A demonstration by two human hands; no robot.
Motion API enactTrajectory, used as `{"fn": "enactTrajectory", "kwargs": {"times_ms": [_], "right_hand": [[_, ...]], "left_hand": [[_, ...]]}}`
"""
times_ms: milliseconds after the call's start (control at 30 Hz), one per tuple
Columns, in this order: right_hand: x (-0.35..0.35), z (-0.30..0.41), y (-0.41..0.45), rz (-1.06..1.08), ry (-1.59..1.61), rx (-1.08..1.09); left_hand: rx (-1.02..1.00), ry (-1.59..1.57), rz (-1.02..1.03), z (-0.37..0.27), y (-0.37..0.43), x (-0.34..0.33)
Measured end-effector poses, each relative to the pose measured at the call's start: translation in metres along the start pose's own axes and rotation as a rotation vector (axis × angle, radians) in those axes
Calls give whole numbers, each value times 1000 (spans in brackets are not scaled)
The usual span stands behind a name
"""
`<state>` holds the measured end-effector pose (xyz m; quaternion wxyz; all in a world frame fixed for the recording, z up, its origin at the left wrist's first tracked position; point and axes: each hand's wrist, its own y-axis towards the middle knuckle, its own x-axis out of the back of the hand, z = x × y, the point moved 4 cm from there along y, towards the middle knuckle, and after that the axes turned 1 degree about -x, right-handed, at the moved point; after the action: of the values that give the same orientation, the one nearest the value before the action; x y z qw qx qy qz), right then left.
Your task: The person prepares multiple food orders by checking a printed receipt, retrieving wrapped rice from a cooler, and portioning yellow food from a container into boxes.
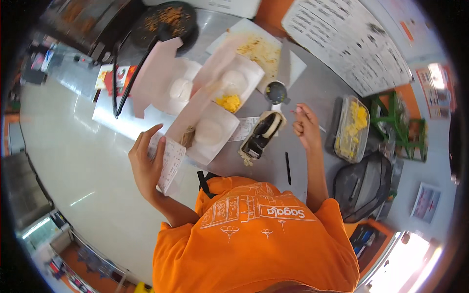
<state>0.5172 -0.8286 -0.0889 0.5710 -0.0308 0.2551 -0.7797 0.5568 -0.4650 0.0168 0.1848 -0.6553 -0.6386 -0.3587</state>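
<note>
My left hand [143,166] holds a printed paper slip [171,164] between thumb and fingers, by the near paper food box [218,152]. That open box carries a white rice mound [209,131] and a brown item [188,136]. Behind it, a second box [253,71] contains rice and shredded yellow egg [229,102]. A third box [161,97], to the left, has a rice mound [181,90]. My right hand [307,126] is raised right of a black tape dispenser [261,137], thumb and forefinger together; whether something small is pinched there is unclear.
A stone mortar [137,34] with brown crumbs stands at the back, near black tongs [122,86]. A cleaver [284,64] lies on a stained cutting board [242,31]. Rightward are a ladle [275,92], a clear egg container [339,144], a black marker [288,168] and a green rack [394,117].
</note>
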Motion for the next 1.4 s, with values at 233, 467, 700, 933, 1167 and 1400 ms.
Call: {"fn": "enactTrajectory", "kwargs": {"times_ms": [233,467,700,933,1167,1400], "right_hand": [[155,6,-77,-539,336,297],[266,-15,-128,-1436,-1048,597],[307,-48,-96,-1055,-1163,-107],[340,13,-182,-1762,-1292,130],[434,0,-274,-2117,-1154,-171],[462,-8,-270,-2111,-1190,-249]], "left_hand": [[-86,-99,-116,-6,-12,-5],[-142,-135,-83,-29,6,-36],[-566,-174,44,-120,23,-96],[-793,-212,224,-217,7,-149],[-942,-236,366,-280,-19,-194],[-1079,-244,490,-334,-54,-235]]}}
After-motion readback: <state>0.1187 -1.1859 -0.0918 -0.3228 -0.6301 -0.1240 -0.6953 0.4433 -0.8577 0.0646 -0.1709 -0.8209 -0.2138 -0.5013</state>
